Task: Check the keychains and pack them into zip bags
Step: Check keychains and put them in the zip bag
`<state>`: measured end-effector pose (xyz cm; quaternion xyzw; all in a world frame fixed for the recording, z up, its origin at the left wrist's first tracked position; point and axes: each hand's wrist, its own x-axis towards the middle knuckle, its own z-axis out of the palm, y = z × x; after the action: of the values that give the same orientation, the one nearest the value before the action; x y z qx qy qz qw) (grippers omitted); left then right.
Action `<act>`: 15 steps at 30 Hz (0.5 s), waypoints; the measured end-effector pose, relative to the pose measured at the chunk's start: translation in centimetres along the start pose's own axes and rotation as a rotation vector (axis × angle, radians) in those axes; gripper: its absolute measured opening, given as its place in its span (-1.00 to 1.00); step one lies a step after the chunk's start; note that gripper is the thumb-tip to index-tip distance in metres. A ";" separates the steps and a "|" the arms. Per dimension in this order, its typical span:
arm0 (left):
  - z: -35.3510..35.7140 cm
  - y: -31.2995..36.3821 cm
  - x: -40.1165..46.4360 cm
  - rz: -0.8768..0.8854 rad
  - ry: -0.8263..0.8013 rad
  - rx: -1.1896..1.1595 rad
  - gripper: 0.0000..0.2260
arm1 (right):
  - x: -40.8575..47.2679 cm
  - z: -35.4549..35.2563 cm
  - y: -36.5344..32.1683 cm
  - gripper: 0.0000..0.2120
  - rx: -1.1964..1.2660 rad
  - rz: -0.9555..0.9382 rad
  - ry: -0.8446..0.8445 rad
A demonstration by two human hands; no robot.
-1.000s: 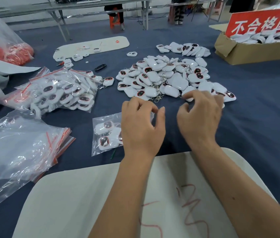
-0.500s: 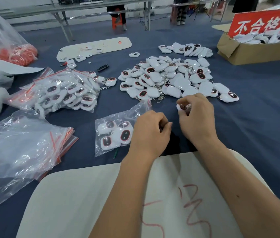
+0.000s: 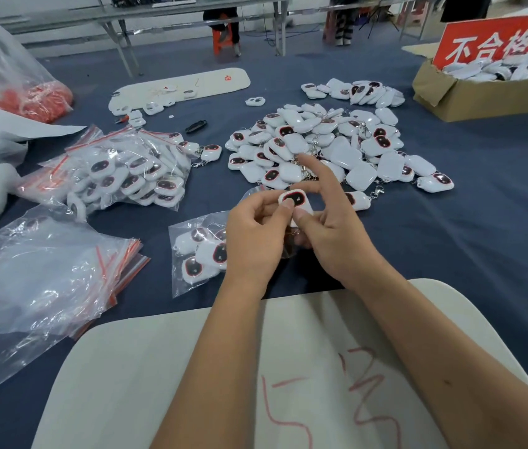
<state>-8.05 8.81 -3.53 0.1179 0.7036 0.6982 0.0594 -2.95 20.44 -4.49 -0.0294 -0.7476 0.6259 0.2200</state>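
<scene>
Both hands hold one keychain (image 3: 295,202) just above the tabletop (image 3: 470,254), in front of the loose pile (image 3: 321,147). The left hand (image 3: 256,234) pinches it with thumb and fingers; the right hand (image 3: 330,228) supports it, index finger raised. It is best to turn it slowly and check both faces before putting it in the open zip bag (image 3: 199,254).

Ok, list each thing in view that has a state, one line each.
held keychain: lifted off the table, dark face up, pinched by both hands
left hand: gripping the keychain
right hand: gripping it, index finger extended
small zip bag: lying flat, several keychains inside
loose keychain pile: unbagged
cardboard box: open, filled with keychains
</scene>
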 end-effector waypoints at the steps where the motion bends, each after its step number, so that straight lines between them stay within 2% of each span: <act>1: 0.0 0.0 0.0 -0.008 0.011 -0.022 -0.88 | 0.0 0.1 0.1 -0.45 -0.020 0.025 0.012; 3: 0.1 -0.1 0.0 -0.018 0.044 -0.043 -0.86 | 0.1 0.1 0.2 -0.62 -0.068 0.064 0.028; 5: 0.0 -0.2 0.0 -0.015 0.072 -0.028 -0.88 | 0.2 0.0 0.1 -0.70 -0.078 0.086 0.027; 15: -0.3 -0.2 0.3 -0.066 0.034 0.004 -0.92 | -0.1 -0.3 -0.5 -0.67 0.054 0.061 0.018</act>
<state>-8.40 8.57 -3.73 0.0830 0.7096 0.6962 0.0703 -2.62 20.56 -4.00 -0.0516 -0.7271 0.6521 0.2084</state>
